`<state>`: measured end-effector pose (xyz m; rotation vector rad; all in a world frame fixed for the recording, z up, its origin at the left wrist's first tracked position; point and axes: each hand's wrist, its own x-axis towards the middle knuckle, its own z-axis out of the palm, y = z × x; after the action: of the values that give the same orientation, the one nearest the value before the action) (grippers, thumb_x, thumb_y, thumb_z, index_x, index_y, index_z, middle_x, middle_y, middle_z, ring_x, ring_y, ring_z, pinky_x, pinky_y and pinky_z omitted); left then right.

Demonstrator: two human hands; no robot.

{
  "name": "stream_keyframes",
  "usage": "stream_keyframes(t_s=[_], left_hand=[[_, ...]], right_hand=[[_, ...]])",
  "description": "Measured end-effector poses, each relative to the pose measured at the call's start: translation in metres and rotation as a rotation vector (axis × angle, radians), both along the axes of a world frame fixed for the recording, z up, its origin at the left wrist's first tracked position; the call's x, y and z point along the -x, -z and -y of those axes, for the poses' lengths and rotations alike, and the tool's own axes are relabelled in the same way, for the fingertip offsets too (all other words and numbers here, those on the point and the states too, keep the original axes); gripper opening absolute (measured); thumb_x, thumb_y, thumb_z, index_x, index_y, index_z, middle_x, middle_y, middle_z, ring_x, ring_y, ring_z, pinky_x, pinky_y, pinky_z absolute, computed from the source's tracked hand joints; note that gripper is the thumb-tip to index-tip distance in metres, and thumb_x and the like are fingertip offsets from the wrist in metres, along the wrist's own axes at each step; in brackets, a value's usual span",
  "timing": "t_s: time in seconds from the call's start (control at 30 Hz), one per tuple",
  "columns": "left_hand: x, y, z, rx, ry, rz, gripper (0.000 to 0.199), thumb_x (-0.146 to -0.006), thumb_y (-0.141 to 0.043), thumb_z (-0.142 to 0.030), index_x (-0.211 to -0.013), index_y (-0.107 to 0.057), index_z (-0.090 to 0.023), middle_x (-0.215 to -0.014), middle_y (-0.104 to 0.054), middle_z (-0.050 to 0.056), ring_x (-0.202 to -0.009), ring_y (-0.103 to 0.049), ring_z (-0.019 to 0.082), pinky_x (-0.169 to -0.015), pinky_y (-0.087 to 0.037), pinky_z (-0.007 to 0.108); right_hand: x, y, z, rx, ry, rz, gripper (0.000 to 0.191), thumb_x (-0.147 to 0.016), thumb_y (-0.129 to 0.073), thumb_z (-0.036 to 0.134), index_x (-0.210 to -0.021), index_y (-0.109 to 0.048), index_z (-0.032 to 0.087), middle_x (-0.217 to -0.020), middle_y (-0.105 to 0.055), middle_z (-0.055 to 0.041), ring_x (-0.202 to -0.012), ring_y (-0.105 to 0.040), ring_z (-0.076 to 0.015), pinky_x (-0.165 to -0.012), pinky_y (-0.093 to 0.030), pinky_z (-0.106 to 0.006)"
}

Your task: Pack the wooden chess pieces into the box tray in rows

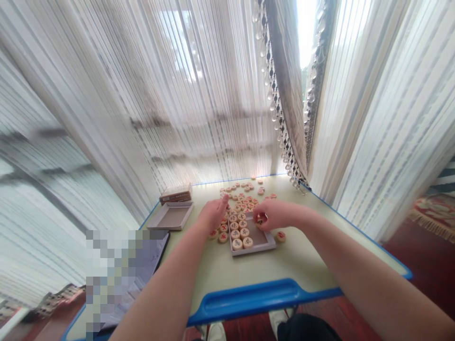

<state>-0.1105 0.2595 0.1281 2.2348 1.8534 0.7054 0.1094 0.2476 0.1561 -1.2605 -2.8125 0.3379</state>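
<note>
An open white box sits mid-table with two columns of round wooden pieces bearing dark characters on its left side. My right hand reaches over the box's right part, thumb and fingers curled round one piece. Beside the box's far left corner is my left hand, near loose pieces; its thumb points up, and the other fingers are too hidden to tell what they hold. Many more pieces, several with red characters, lie scattered beyond the box. One red-marked piece rests right of it.
At the back left, an empty box lid lies before a brown box. A dark-edged board with papers lies at the left. The table has a blue rim. Curtains hang beyond it.
</note>
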Motion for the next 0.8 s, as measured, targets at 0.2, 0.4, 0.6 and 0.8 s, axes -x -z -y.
stream_keyframes(t_s=[0.2, 0.4, 0.6, 0.8], left_hand=[[0.0, -0.0004, -0.0004, -0.002, 0.01, -0.01, 0.077, -0.082, -0.003, -0.06, -0.08, -0.067, -0.017, -0.081, -0.066, 0.007, -0.079, -0.058, 0.02, -0.071, -0.041, 0.029], [-0.0003, 0.0007, -0.0007, 0.001, 0.009, -0.008, 0.076, -0.083, -0.003, -0.059, -0.08, -0.067, -0.017, -0.08, -0.066, 0.007, -0.078, -0.058, 0.02, -0.07, -0.041, 0.029], [0.0004, 0.0002, -0.0007, 0.019, 0.013, -0.002, 0.076, -0.083, -0.003, -0.059, -0.082, -0.067, -0.018, -0.078, -0.066, 0.006, -0.077, -0.058, 0.019, -0.07, -0.04, 0.028], [-0.0002, -0.0008, 0.0013, 0.0, 0.017, -0.011, 0.078, -0.082, -0.002, -0.06, -0.08, -0.067, -0.017, -0.08, -0.065, 0.007, -0.078, -0.057, 0.02, -0.071, -0.04, 0.029]], right_hand=[[-0.0007, 0.0012, -0.0015, 0.051, 0.005, -0.009, 0.025, -0.065, -0.055, 0.023, -0.088, -0.064, 0.025, -0.077, -0.063, 0.0008, -0.064, -0.054, -0.0129, -0.054, -0.036, -0.022], [-0.0007, 0.0029, -0.0024, 0.036, 0.004, -0.003, 0.027, -0.064, -0.055, 0.022, -0.089, -0.064, 0.026, -0.078, -0.062, 0.001, -0.065, -0.053, -0.0132, -0.054, -0.035, -0.022], [-0.0016, 0.0022, -0.0012, 0.041, 0.032, -0.026, 0.036, -0.063, -0.057, 0.023, -0.098, -0.06, 0.025, -0.08, -0.062, -0.0001, -0.064, -0.052, -0.0133, -0.052, -0.034, -0.022], [-0.0001, 0.0011, -0.0012, 0.019, 0.041, -0.003, 0.022, -0.064, -0.057, 0.026, -0.086, -0.063, 0.023, -0.08, -0.062, -0.0012, -0.068, -0.053, -0.0146, -0.053, -0.034, -0.022]])
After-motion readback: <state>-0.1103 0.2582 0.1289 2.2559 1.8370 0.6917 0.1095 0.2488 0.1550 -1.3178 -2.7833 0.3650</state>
